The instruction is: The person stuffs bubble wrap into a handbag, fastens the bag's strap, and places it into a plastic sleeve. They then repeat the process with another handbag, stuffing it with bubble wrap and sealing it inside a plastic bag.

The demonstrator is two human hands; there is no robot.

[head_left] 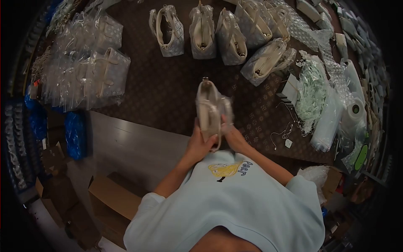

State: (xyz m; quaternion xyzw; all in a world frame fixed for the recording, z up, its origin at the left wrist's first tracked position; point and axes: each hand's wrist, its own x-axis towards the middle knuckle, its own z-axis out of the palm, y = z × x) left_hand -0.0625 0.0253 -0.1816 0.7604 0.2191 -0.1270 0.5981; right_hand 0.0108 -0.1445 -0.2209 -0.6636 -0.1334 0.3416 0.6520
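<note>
Close to my body, over the table's near edge, I hold a pale handbag [208,105] between both hands, its top opening toward me. My left hand [200,143] grips its left side near the bottom, thumb across the front. On the right side my right hand [228,129] is closed around it, its fingers partly hidden and slightly blurred. Beyond it stand several similar handbags with upright handles, among them one at the far left [168,33] and one in the middle [203,35]. Nearer on the right, another handbag [263,63] leans over.
Plastic-wrapped handbags [84,71] are piled at the table's left. To the right lie pale green shredded filler [311,88], a stack of cards [289,89], stringed tags [288,143] and clear plastic rolls [354,110]. An open cardboard box [115,197] stands on the floor, lower left.
</note>
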